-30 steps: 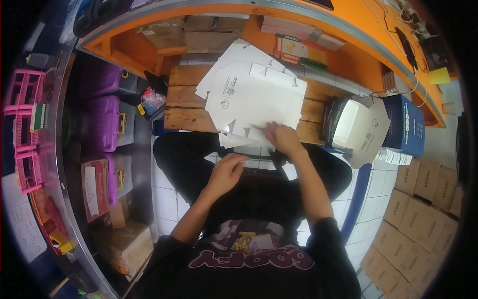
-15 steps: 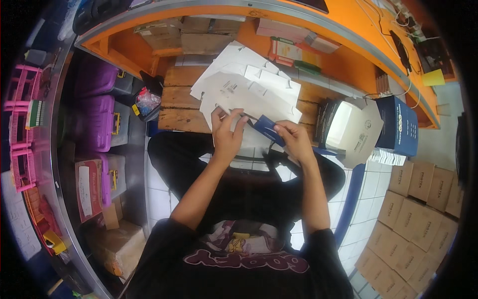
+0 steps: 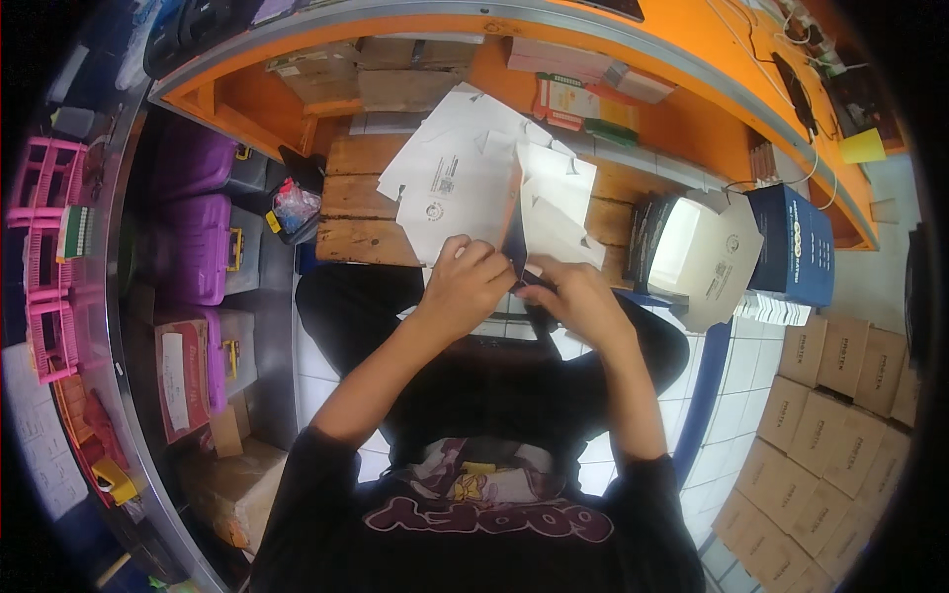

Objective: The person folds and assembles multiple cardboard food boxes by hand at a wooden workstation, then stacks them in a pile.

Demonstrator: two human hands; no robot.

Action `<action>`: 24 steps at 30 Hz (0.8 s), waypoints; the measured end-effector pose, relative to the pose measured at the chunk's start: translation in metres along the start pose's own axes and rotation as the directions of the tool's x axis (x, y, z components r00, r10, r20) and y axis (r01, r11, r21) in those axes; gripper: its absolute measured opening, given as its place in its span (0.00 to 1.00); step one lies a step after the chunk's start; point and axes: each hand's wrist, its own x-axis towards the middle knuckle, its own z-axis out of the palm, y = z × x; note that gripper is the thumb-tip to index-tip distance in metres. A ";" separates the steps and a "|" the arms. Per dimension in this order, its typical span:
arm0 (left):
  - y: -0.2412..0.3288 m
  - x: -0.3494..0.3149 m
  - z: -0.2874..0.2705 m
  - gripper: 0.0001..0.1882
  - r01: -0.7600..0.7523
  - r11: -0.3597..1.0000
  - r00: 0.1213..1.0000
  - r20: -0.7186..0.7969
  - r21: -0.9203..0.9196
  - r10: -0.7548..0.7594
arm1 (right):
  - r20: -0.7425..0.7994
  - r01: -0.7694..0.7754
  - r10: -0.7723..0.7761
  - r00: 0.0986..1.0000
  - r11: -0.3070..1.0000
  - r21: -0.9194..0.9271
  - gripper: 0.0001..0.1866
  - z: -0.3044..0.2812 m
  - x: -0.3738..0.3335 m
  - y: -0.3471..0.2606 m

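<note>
A die-cut carton blank (image 3: 427, 198) with a white printed face lies over a low wooden bench before me. Along its middle, part of it stands folded up, showing a narrow dark blue and orange side. My left hand (image 3: 469, 282) is closed on the near edge of this fold, fingers curled in. Close beside it, my right hand (image 3: 581, 299) pinches the same near edge, thumb against a dark flap. My fingers hide the exact grip points. Under and behind the held piece lie more white cut sheets (image 3: 563, 183).
To the right stand an opened carton (image 3: 707, 262) and a blue box (image 3: 796, 242). Brown cartons (image 3: 811, 445) are stacked at the lower right. Purple-lidded bins (image 3: 205, 247) fill a left shelf. An orange desk (image 3: 692, 69) arches over the bench (image 3: 356, 188).
My hands have drawn together at the near edge. The blue flap, earlier held out by my right hand, is turned inward, and the blank's middle now stands up in a fold.
</note>
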 end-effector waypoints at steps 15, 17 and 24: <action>0.032 -0.011 -0.030 0.26 -0.054 0.978 0.981 -0.194 -0.200 0.014 | 0.048 -0.016 0.225 0.973 -0.142 0.990 0.17 -0.010 -0.021 -0.023; 0.032 -0.009 -0.034 0.25 0.026 0.973 0.982 -0.175 -0.228 -0.068 | 0.000 0.029 0.248 0.969 -0.113 0.993 0.16 -0.001 -0.023 -0.033; 0.035 0.003 -0.042 0.25 0.121 0.977 0.969 -0.193 -0.177 -0.155 | -0.058 0.101 0.239 0.969 -0.172 0.980 0.11 0.033 -0.030 -0.041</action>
